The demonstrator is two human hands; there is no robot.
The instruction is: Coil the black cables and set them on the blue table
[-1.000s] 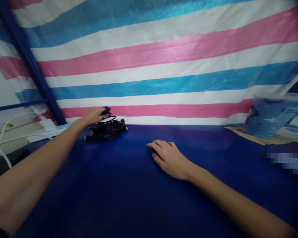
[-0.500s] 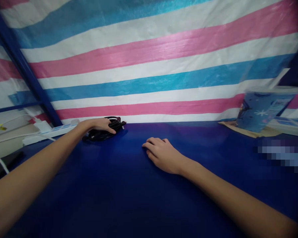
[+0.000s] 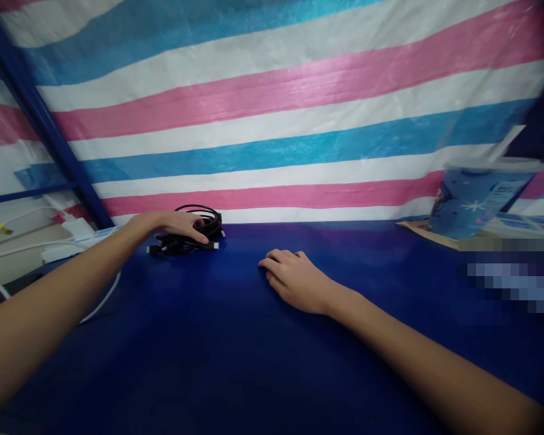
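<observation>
At the back left of the blue table (image 3: 217,338) lies a bundle of coiled black cables (image 3: 214,225) with several plugs sticking out. My left hand (image 3: 179,225) is closed over its top, palm down, with the thumb pressed by a plug (image 3: 212,246) at the near side. Most of its other fingers are hidden among the loops. My right hand (image 3: 294,281) rests palm down on the bare tabletop, right of the cables and apart from them. Its fingers are loosely stretched and slightly bent, and nothing shows in them.
A striped plastic sheet (image 3: 272,139) hangs along the table's back edge. Left stand a white power strip (image 3: 58,251) and a white cord (image 3: 113,293) passing under my left forearm. A blue tub (image 3: 465,202) stands at the back right, beside a pixelated patch.
My left hand and the cable bundle have shifted slightly left, and the loops stand higher. A plug now shows by my thumb. More white cord is visible. My right hand stays put.
</observation>
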